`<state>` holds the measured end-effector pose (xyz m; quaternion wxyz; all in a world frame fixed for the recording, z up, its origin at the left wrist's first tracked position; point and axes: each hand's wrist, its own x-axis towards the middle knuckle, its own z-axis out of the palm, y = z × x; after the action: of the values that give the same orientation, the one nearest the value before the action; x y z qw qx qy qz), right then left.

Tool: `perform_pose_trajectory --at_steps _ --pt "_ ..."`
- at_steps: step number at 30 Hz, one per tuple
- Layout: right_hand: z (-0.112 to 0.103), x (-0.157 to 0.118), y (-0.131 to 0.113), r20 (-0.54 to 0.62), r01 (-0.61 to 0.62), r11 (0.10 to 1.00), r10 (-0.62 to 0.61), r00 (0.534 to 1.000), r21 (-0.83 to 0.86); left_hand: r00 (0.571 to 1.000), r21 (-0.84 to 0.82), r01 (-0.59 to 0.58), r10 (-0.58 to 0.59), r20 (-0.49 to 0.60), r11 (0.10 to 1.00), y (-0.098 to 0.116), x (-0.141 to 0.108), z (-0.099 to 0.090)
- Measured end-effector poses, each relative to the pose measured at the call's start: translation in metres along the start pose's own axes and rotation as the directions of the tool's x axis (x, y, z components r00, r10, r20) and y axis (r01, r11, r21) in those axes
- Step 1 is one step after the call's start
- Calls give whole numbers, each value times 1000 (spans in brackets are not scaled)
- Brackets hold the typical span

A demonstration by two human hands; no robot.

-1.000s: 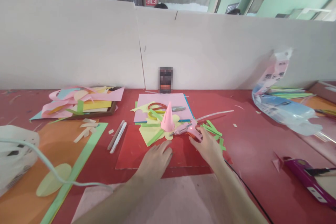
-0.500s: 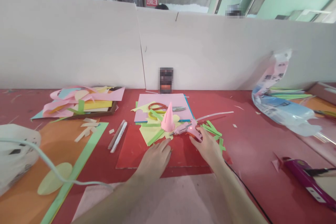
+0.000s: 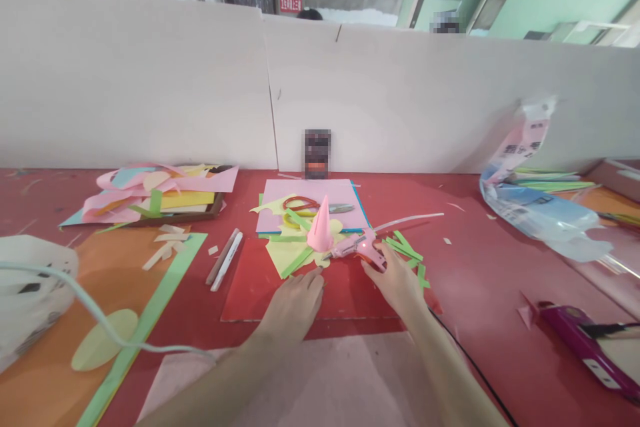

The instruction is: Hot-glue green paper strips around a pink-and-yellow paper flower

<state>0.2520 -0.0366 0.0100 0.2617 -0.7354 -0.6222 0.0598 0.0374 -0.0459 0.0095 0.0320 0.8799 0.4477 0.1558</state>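
Note:
A pink hot glue gun [image 3: 356, 245] with a lit spot lies across the middle, its nozzle pointing left. My right hand [image 3: 395, 280] is closed around its handle. A clear glue stick [image 3: 410, 221] pokes out of its back. Just below the nozzle tip, my left hand [image 3: 295, 299] is low over the red board [image 3: 250, 293], fingers drawn together and bent; anything in them is hidden. Behind the nozzle stands a pink paper cone [image 3: 321, 230] on yellow paper cutouts [image 3: 281, 257]. Scissors [image 3: 340, 208] with red and yellow handles lie behind it.
Paper scraps [image 3: 160, 193] heap up at the far left. Two pens [image 3: 227, 260] lie beside the red board. Green strips [image 3: 403, 248] sit right of the glue gun. A plastic bag [image 3: 545, 213] and a purple device [image 3: 585, 347] are at right. A cable [image 3: 100, 313] crosses the left side.
My left hand has shifted very slightly to the left. My right hand and the glue gun look the same.

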Motion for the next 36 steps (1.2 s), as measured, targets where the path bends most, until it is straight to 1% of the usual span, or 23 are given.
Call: perform_pose_trajectory --at_steps 4,8,14,19,23,26,28,30,33,36 --pt "1 2 3 -14 10 1000 -10 1000 27 1000 -16 4 -4 17 1000 0 0 -1" --pt "2 3 5 -31 47 998 -46 998 37 999 -9 3 -3 33 1000 -1 0 -2" --pt "0 1 2 -62 72 997 -70 996 18 1000 27 -18 18 10 999 -1 1 -1" --pt "-2 0 -1 -31 44 999 -44 999 3 1000 47 -25 25 11 999 -2 1 0" --pt "-3 0 -2 7 15 1000 -15 1000 21 997 5 -62 62 -53 998 -3 1 -1" --pt "-3 0 -2 45 -14 994 9 999 108 986 -38 -130 125 -111 991 -1 0 -5" --pt "-2 1 -2 48 -34 984 25 999 177 976 -40 -166 159 -150 985 0 -1 -8" --pt "-3 2 -2 24 -51 976 47 999 212 964 -26 -179 170 -202 983 1 -1 -12" --pt "-5 5 -2 -23 -78 976 85 996 201 944 -53 -192 169 -282 980 0 0 -15" --pt "-6 7 0 -103 -108 982 125 987 155 934 -127 -228 180 -309 965 -2 2 -14"
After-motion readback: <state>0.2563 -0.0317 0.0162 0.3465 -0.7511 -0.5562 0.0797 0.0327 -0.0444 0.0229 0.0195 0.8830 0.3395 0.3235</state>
